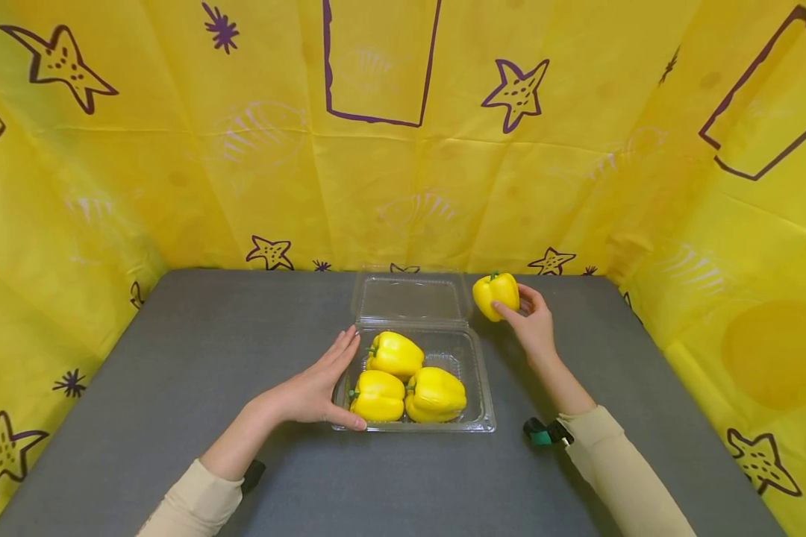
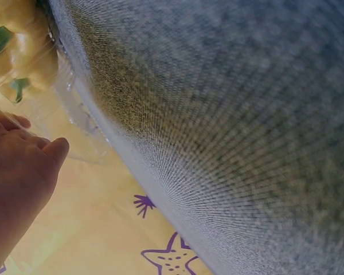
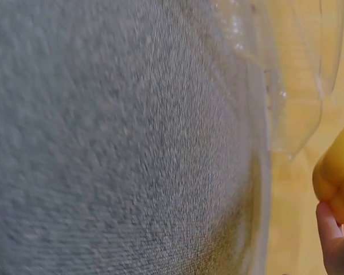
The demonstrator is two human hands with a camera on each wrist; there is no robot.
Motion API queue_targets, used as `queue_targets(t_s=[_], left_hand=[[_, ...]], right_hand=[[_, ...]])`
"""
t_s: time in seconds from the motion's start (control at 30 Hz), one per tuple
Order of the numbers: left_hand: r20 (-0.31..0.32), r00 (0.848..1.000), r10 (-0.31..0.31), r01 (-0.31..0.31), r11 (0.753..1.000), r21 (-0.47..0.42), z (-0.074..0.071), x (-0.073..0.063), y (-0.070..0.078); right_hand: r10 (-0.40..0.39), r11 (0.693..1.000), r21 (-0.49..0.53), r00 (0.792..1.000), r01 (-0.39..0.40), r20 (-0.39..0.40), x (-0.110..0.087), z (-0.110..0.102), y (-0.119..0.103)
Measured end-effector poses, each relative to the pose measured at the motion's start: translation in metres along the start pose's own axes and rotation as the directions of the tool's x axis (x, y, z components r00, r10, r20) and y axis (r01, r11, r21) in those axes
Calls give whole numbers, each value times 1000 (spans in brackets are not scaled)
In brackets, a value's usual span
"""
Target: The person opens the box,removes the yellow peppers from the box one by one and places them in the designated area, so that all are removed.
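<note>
A yellow bell pepper (image 1: 495, 295) is held up by my right hand (image 1: 534, 326), thumb on its near side and fingers behind it, to the right of the raised lid (image 1: 413, 298). In the right wrist view, part of that pepper (image 3: 339, 177) shows at the edge above the thumb. My left hand (image 1: 312, 386) rests along the left side of a clear plastic clamshell container (image 1: 481, 388), its fingers straight and spread, the thumb at the front rim. Inside the container lie three more yellow bell peppers (image 1: 395, 355), two in front and one behind. Bare container floor shows at the back right.
The container stands on a dark grey table (image 1: 242, 328), its hinged lid folded back toward the far edge. Yellow cloth (image 1: 403, 171) with starfish and fish drawings hangs behind and on both sides. A dark band (image 1: 547, 431) sits at the right wrist.
</note>
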State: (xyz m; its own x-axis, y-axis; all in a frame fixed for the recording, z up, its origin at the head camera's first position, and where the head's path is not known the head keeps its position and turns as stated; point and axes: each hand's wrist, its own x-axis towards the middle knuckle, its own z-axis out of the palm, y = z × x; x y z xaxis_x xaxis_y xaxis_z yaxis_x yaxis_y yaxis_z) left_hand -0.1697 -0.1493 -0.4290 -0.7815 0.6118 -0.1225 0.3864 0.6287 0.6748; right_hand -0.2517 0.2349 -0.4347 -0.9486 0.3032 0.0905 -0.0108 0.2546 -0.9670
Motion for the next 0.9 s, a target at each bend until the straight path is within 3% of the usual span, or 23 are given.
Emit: queue_targets(t_s=[0.2,0.9], left_hand=[[-4,1000,6,-6,1000,5,0,0,0],[-1,1000,18,-18,1000,2,1,0,-1]], right_hand=[[30,997,-73,1000,-31,-9,10,2,4],[14,957,-290,1000,-14,-2,30,9,11]])
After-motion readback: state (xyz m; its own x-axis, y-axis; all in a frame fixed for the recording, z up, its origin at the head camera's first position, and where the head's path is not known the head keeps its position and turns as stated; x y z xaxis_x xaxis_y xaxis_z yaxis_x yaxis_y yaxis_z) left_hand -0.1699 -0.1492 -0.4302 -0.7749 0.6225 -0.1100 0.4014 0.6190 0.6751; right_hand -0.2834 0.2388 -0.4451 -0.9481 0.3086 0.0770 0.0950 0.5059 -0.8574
